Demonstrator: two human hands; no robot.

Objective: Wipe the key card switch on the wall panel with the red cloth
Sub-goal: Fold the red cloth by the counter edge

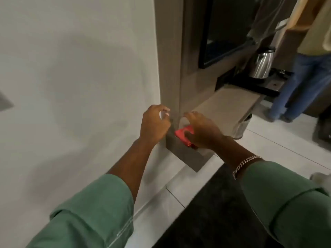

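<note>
Red cloth [184, 137] is clamped under the right hand [202, 131] fingers; left hand [155, 125] fingers are curled, holding nothing. Switch is not visible, so wiping seems not started.

red cloth [183, 136], folded, gripped in right hand [202, 131]

The right hand [202, 130] hides most of the red cloth [182, 134]. The person [308, 56] at two o'clock is cut off.
</note>
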